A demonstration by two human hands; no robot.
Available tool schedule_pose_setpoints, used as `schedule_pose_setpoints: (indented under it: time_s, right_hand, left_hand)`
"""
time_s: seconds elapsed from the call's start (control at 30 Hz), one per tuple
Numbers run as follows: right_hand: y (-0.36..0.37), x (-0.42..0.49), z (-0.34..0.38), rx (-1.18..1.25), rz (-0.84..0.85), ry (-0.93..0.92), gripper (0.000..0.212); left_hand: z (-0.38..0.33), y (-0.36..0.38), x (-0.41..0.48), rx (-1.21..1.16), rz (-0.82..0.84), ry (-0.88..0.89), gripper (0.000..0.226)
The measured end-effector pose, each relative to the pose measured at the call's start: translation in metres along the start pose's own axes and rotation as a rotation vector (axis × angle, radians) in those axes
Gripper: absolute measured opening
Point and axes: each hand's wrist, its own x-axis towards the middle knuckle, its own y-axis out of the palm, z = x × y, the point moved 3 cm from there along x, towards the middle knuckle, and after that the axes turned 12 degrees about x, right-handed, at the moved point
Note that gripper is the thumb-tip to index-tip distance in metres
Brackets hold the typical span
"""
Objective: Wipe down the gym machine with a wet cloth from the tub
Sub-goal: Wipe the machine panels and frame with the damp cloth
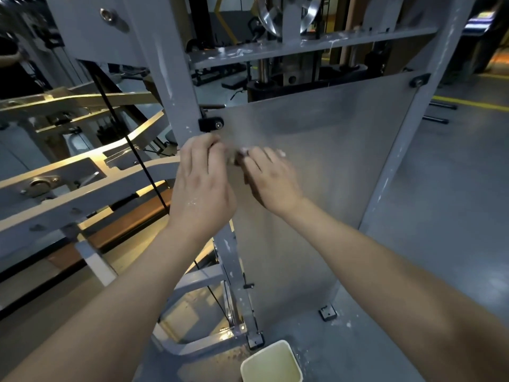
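Just below the black bolted bracket on the grey steel gym machine, a small whitish cloth sits bunched between both hands, though blur hides its shape. Soft, limp and likely slippery when wet, it wants gathering into a pad. The left hand has its grip curled onto one end; the right hand lies flatter, and I cannot tell its grip. The pale square plastic tub stands far below the bracket.

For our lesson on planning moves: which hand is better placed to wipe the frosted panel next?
Probably the right hand: it lies over the panel, a whitish scrap at its fingers. The left hand sits at the grey post.
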Motion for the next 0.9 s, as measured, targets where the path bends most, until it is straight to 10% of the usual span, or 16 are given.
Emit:
schedule_pose_setpoints:
  time_s: [0.1, 0.33, 0.6, 0.9]
  right_hand:
    - [-0.016, -0.015, -0.03, -0.07, 0.112, -0.053, 0.015]
    - [-0.041, 0.01, -0.075, 0.109, -0.276, 0.541, 0.027]
    - [0.018, -0.17, -0.018, 0.424, 0.402, 0.667, 0.029]
    - [-0.038, -0.197, 0.03, 1.075, 0.244, 1.286, 0.01]
  left_hand:
    - [-0.007, 0.001, -0.007, -0.016, 0.028, 0.012, 0.052]
    - [-0.01, 0.012, -0.014, -0.008, 0.092, 0.024, 0.047]
    - [-0.023, 0.042, -0.058, -0.166, 0.328, 0.04, 0.028]
    - [-0.051, 0.081, -0.137, -0.838, 0.81, -0.636, 0.014]
